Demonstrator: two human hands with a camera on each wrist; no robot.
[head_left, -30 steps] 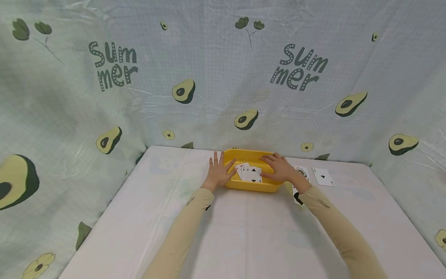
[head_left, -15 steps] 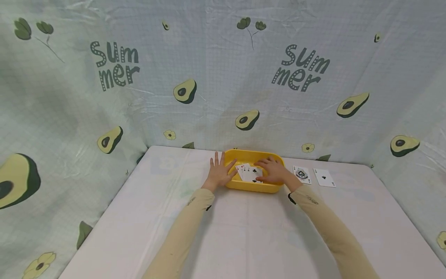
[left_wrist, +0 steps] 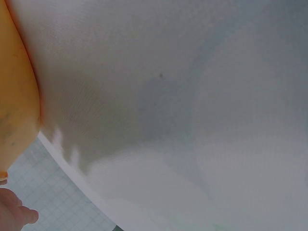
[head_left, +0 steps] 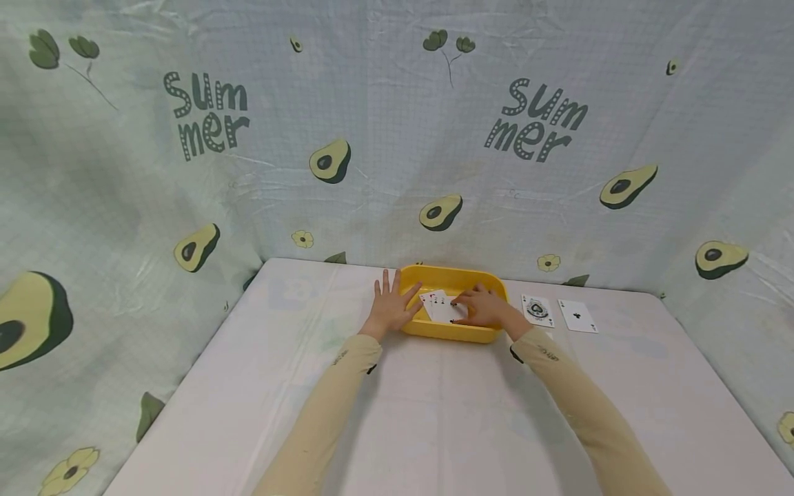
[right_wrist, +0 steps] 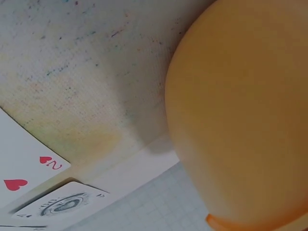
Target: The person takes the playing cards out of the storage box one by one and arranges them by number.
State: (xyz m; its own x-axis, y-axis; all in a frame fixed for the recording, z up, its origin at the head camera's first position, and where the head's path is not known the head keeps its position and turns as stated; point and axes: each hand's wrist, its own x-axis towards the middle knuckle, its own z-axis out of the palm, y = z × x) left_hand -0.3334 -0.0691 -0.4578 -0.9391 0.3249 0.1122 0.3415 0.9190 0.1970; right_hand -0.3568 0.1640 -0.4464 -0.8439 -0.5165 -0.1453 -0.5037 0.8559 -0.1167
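Observation:
A yellow tray stands at the table's far middle with several playing cards fanned face up inside. My left hand lies flat on the cloth with straight fingers, its thumb against the tray's left rim. My right hand reaches into the tray and its fingers rest on the top card, hiding most of it. The left wrist view shows the tray's wall and a fingertip. The right wrist view shows the tray's rounded corner.
Two cards lie face up right of the tray: an ace of spades and a clubs card. A two of hearts shows in the right wrist view. Avocado-print cloth walls off the back and both sides.
My right hand slid left from the tray's right rim onto the cards, covering the clubs card. Its forearm moved off the ace on the table. The left hand stayed put.

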